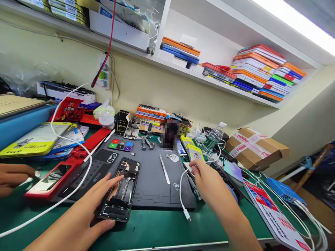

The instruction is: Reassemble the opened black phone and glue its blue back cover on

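Observation:
An opened smartphone (125,191) with its battery and inner parts exposed lies on a dark grey repair mat (151,195). My left hand (91,205) rests against its left side, fingers spread: the index finger reaches over the phone, and the thumb is by its lower corner. A white charging cable (181,195) is pinched between the thumb and fingers of my right hand (202,176), its plug (186,214) dangling over the mat's front edge. White-tipped tweezers (164,169) lie on the mat between my hands.
Another person's hand (15,177) is at the far left, near a red tool (49,179). A second opened phone (132,128) stands behind the mat. A plastic bottle (214,137) and a taped cardboard box (256,148) stand right. A white cable (90,164) crosses the left side.

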The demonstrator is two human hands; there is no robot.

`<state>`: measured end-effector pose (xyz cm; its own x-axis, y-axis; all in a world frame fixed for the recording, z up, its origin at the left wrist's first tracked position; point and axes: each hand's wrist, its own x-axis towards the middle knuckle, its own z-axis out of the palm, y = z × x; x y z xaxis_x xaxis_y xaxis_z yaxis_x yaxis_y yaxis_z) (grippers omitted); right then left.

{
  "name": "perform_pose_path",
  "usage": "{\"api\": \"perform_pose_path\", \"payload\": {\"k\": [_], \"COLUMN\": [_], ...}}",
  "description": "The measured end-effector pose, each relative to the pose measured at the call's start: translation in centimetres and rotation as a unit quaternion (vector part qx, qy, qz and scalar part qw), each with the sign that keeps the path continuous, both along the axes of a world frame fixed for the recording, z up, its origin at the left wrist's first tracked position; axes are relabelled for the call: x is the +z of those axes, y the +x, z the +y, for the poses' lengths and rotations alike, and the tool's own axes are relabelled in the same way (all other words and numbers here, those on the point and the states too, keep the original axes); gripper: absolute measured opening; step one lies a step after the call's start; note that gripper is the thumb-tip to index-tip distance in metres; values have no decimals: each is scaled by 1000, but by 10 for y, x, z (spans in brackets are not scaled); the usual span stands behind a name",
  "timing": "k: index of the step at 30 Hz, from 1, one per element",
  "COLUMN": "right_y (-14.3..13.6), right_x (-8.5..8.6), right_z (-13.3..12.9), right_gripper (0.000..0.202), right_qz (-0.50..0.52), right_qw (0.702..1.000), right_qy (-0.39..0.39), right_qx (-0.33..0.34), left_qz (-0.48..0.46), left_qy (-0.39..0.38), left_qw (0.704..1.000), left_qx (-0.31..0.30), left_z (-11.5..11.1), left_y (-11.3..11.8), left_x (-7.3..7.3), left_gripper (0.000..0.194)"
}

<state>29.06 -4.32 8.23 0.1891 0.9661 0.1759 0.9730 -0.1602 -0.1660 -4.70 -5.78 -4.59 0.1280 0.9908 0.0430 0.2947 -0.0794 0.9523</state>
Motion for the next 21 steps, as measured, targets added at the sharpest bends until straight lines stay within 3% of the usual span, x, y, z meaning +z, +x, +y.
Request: {"api": "perform_pose_path", "payload": {"k": [4,9,14,18,21], "right_y": [8,6,-16,-26,-27], "right_x": [23,46,28,8,1], "right_z": [-3,2,15,29,35], "right_gripper": [33,26,24,30,42], "right_qz": [-28,-107,-193,-244,-261], "right_qw": [999,993,964,938,929], "right_qy": [5,-53,-184,-244,-261], "right_qx": [-19,-15,5,4,1], "left_qz": [144,224,271,352,385], "left_qy": [68,194,259,252,208], "left_qw": [986,952,921,890,884], "left_qx": [-47,-72,-103,-143,-164], "left_z": [3,9,7,1,-3], "left_y": [-6,-4,4,8,8], "left_x": [-11,-18,-10,12,31], "left_gripper": [67,60,55,56,60]}}
